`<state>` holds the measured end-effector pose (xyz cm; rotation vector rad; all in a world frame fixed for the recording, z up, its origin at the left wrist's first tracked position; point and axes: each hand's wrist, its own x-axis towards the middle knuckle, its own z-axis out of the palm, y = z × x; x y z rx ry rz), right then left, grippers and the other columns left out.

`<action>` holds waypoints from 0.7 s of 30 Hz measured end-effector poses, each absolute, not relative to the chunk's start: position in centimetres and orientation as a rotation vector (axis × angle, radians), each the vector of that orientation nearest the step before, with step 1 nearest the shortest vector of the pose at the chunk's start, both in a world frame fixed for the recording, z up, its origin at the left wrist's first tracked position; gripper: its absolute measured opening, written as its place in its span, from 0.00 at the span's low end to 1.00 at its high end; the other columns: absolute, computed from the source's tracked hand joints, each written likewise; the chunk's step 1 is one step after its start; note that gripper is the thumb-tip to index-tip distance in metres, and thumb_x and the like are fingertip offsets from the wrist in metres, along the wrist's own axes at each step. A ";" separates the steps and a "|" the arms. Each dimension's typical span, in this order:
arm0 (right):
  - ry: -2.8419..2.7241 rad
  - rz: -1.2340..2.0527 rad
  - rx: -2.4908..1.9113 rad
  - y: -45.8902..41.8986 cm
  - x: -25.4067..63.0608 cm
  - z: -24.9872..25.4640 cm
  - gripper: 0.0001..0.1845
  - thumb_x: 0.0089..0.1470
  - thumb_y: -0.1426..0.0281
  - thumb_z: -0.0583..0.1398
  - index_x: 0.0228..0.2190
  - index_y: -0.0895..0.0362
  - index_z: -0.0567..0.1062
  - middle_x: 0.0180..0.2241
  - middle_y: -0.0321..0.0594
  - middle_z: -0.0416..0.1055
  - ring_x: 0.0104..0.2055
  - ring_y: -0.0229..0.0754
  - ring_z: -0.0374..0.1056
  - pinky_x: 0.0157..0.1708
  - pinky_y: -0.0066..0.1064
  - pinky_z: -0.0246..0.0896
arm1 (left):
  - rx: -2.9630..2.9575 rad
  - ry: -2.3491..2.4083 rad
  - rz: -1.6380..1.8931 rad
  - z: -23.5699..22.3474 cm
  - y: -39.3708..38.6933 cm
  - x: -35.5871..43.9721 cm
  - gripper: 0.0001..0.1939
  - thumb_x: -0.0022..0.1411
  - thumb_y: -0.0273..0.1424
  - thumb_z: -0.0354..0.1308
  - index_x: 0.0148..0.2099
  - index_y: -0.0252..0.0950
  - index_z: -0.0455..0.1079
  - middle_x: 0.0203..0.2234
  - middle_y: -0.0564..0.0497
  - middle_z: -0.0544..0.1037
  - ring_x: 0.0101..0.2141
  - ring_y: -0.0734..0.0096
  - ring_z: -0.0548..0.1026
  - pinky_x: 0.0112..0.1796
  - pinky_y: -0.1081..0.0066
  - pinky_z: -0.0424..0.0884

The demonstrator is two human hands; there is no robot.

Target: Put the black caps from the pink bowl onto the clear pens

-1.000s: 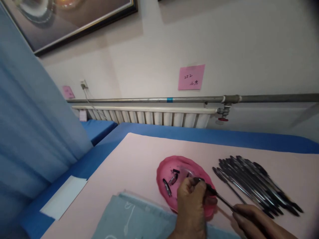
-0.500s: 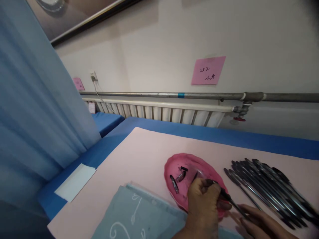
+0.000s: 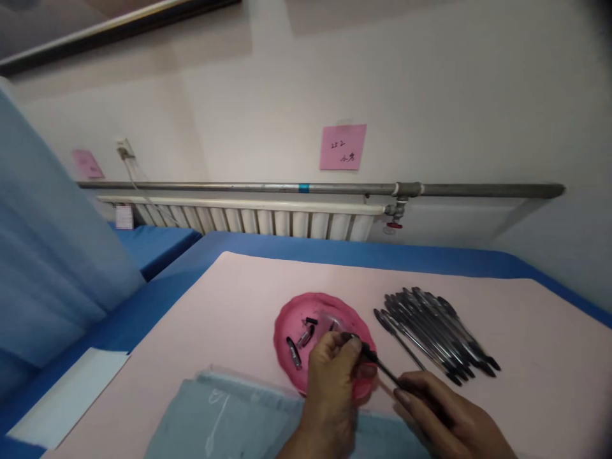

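My left hand (image 3: 329, 382) is closed in a pinch at the black end of a slim dark pen (image 3: 385, 371), over the right part of a pink plate (image 3: 285, 312). The fingers of my right hand (image 3: 444, 408) are closed around the pen's other end, to the right of the plate. Between the two hands the pen slants down to the right. Several small dark pieces, resembling pen caps (image 3: 293, 353), lie on the plate. Part of the plate is hidden behind my left hand. Beyond my right hand, several black-tipped clear pens (image 3: 425, 331) lie side by side.
A folded grey-green cloth (image 3: 239, 421) with white drawn lines lies in front of the plate. Pink sheeting (image 3: 229, 306) covers the blue bed (image 3: 268, 245). A white paper (image 3: 71, 395) rests at the left, near a blue curtain (image 3: 43, 255). A radiator (image 3: 282, 222) stands behind.
The camera view has swung left, then right, so everything shifts across the picture. Both hands keep hold of the pen in about the same place over the plate.
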<state>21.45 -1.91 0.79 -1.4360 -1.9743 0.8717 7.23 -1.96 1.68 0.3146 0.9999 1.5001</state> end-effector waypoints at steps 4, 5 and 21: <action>-1.832 1.218 -1.351 -2.2 21.1 0.9 0.14 0.52 0.58 0.52 0.25 0.54 0.67 0.15 0.29 0.58 0.17 0.34 0.54 0.18 0.25 0.51 | 0.357 0.958 1.531 1.4 -2.0 7.2 0.12 0.43 0.33 0.66 0.27 0.32 0.67 0.20 0.51 0.74 0.22 0.77 0.71 0.26 0.77 0.67; -1.778 1.305 -1.330 -2.3 21.0 0.8 0.15 0.52 0.57 0.52 0.24 0.54 0.65 0.14 0.28 0.55 0.16 0.33 0.51 0.17 0.25 0.48 | 0.364 0.948 1.530 1.3 -2.0 7.3 0.12 0.43 0.33 0.66 0.27 0.32 0.68 0.21 0.51 0.75 0.22 0.77 0.71 0.26 0.77 0.66; -0.982 1.689 -1.151 -0.9 22.0 1.6 0.17 0.38 0.57 0.65 0.22 0.58 0.71 0.15 0.28 0.54 0.16 0.28 0.46 0.15 0.23 0.40 | 1.828 2.453 0.491 1.9 -1.4 -1.3 0.11 0.56 0.27 0.47 0.33 0.34 0.71 0.31 0.42 0.76 0.36 0.58 0.71 0.36 0.62 0.59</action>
